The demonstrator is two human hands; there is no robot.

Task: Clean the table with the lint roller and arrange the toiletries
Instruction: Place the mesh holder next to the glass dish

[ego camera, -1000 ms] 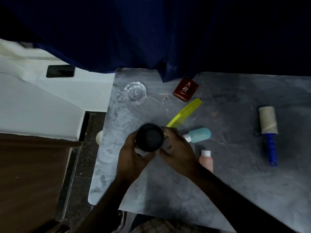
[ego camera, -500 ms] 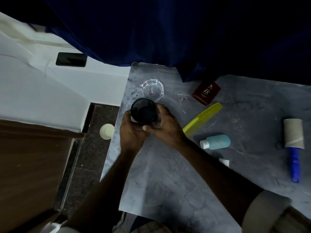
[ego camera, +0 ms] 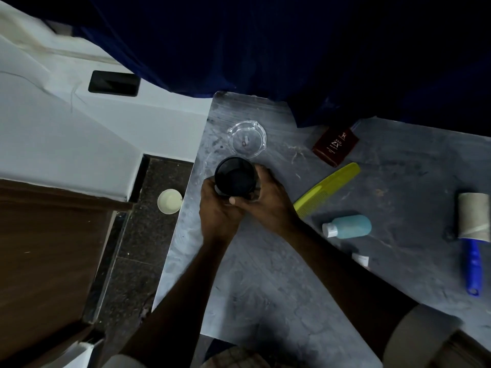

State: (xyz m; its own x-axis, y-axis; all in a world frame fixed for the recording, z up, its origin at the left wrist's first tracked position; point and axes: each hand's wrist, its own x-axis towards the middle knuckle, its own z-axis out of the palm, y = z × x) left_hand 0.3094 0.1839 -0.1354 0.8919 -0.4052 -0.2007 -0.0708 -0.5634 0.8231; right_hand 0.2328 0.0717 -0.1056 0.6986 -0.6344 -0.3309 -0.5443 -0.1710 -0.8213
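Round black plastic cup (ego camera: 235,177), upright, interior dark, contents unclear: left hand (ego camera: 216,212) & right hand (ego camera: 268,205) both wrapped round it. Clear glass ashtray (ego camera: 247,138) just behind, 1 small bit inside.

Dim, low-contrast wide-angle view

The brightest area is the pale wall at the upper left; the blue curtain (ego camera: 292,49) across the top sinks into near-black. The grey table (ego camera: 265,301) looks grainy, straight edges bow toward the corners, and the upper-left corner is smeared.
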